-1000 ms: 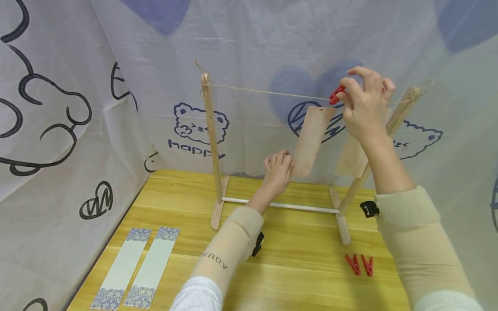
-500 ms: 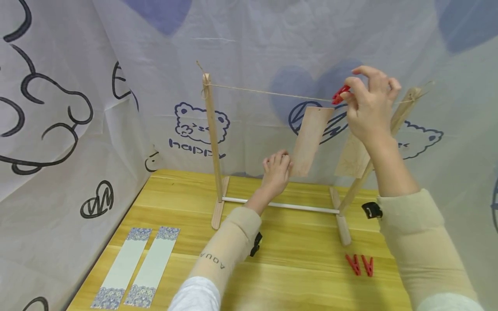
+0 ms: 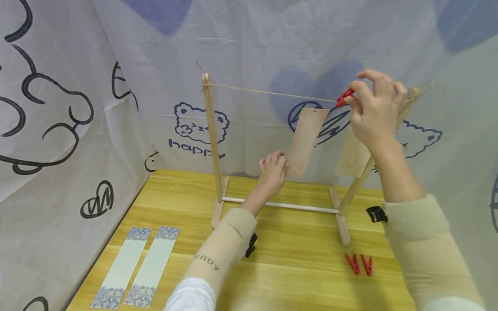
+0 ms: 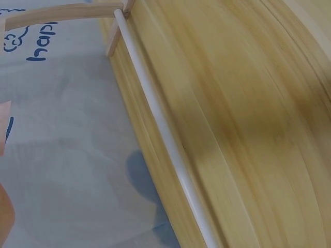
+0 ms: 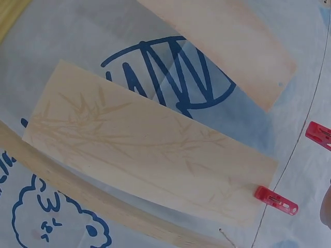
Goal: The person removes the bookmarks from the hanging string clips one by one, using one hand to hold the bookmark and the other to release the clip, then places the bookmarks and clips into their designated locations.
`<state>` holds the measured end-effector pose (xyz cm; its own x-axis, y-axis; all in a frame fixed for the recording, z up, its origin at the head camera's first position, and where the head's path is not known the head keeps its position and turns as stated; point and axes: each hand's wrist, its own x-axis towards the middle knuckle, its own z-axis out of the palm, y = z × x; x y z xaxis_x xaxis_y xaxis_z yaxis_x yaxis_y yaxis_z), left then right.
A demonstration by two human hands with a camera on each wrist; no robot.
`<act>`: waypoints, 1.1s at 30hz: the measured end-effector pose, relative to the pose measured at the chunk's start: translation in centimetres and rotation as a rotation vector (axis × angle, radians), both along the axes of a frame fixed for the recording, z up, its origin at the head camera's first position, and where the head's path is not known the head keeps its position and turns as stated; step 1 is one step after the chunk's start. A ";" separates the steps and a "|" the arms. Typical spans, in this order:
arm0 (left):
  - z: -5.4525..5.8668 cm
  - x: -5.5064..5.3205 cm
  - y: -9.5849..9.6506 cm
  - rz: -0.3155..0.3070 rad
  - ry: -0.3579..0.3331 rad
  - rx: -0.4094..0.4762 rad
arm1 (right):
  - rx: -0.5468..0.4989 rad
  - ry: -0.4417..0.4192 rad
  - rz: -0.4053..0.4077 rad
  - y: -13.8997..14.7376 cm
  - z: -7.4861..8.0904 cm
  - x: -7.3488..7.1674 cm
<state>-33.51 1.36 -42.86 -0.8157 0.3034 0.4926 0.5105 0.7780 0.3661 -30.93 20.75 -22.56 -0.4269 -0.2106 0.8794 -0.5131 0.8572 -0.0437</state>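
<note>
My left hand (image 3: 272, 172) holds a plain pinkish paper strip (image 3: 308, 140) by its lower left edge. The strip has a small hole near its top and leans below the string (image 3: 264, 91). Between thumb and fingertips my right hand (image 3: 375, 108) pinches a red clothespin (image 3: 344, 97) right at the string, up and right of that strip. A second, bamboo-patterned strip (image 5: 150, 139) hangs at the right, fixed to the string by another red clothespin (image 5: 276, 200). In the head view my right hand partly covers this strip. Only slivers of my left hand (image 4: 5, 214) and its strip show in the left wrist view.
The string runs between two wooden posts (image 3: 212, 138), joined low down by a white rod (image 3: 295, 206). Two blue-patterned white strips (image 3: 152, 268) lie at the table's left. Two red clothespins (image 3: 367, 264) lie at the right. A printed cloth (image 3: 249, 43) hangs behind.
The pinkish strip and my left hand have shifted slightly left. My right hand has moved a little right along the string with the clothespin, widening the space between clothespin and strip.
</note>
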 end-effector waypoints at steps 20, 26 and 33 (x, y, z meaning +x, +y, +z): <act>-1.0 1.0 -2.2 0.006 0.125 -0.055 | 0.016 0.067 0.047 1.3 -2.2 1.3; -1.4 1.4 -3.0 -0.002 0.120 -0.069 | 0.019 0.044 0.045 1.7 -3.0 1.8; -1.9 1.9 -4.0 -0.013 0.151 -0.080 | -0.011 0.039 0.041 2.2 -3.7 2.2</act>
<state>-31.60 -2.69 -44.73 -0.7300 0.3568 0.5830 0.5654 0.7945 0.2218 -28.72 22.91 -26.25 -0.3832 -0.2173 0.8978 -0.5496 0.8348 -0.0325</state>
